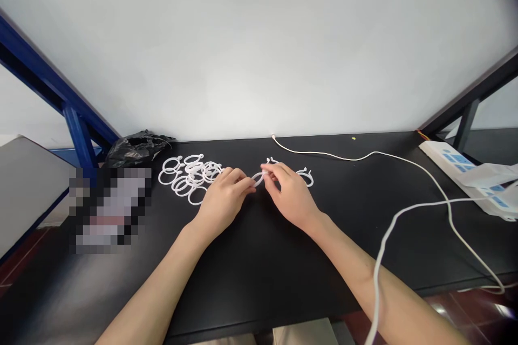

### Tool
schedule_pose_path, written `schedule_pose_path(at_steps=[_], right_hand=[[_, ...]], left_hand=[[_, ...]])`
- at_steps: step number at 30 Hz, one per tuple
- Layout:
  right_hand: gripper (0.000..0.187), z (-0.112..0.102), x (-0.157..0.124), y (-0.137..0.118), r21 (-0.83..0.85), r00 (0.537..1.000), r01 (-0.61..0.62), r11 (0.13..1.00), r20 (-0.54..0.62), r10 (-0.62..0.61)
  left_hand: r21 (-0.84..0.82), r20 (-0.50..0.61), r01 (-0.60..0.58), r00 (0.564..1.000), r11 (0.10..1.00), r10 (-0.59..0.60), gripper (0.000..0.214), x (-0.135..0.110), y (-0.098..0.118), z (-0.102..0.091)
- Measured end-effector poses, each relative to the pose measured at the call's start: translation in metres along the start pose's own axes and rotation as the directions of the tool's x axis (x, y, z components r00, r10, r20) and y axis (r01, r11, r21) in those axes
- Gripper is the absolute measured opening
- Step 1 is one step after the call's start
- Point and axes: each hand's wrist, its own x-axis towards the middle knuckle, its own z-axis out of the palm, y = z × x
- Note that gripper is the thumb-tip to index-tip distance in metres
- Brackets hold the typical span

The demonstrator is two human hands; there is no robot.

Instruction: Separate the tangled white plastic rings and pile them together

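Note:
A white curtain ring (258, 178) is held between my two hands, low over the black table. The fingertips of my left hand (226, 197) pinch its left side. My right hand (289, 194) closes thumb and fingers on its other end, hiding part of it. Just left of my left hand lies a loose pile of several white rings (190, 178), each with a small loop or knob on its rim. Right of my right hand, another ring (306, 177) has parted ends. More small white ends (271, 160) show behind my right fingers; the rest there is covered.
A black plastic bag (140, 146) lies at the back left, near a pixelated object (111, 210). A white cable (376, 152) winds across the right side and over my right forearm. White-and-blue packaging (471, 172) sits far right. The white wall (259, 54) borders the table's back edge.

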Motion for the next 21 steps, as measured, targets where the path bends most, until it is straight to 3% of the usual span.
schedule_pose_path(at_steps=[3, 10, 16, 21], right_hand=[[0.022, -0.0015, 0.0012, 0.0019, 0.026, 0.997, -0.022, 0.999, 0.074, 0.02], [0.024, -0.004, 0.0025, 0.0052, 0.118, 0.992, -0.028, 0.993, 0.127, 0.013], [0.019, -0.002, 0.0021, 0.0067, 0.134, 0.997, -0.004, 0.991, 0.075, -0.006], [0.013, -0.0021, 0.0024, 0.0055, 0.15, 0.995, -0.072, 0.986, 0.083, 0.06]], left_hand=[[0.064, -0.003, -0.011, 1.0, 0.998, 0.011, 0.021, -0.0016, 0.0003, 0.0026], [0.12, -0.083, -0.012, 0.996, 0.993, 0.022, 0.024, 0.0004, -0.0026, -0.0042], [0.128, -0.126, -0.013, 0.992, 0.992, 0.03, 0.024, 0.0005, -0.0024, -0.0056], [0.121, -0.141, -0.075, 0.986, 0.99, 0.092, 0.019, -0.0006, -0.0022, -0.0022]])
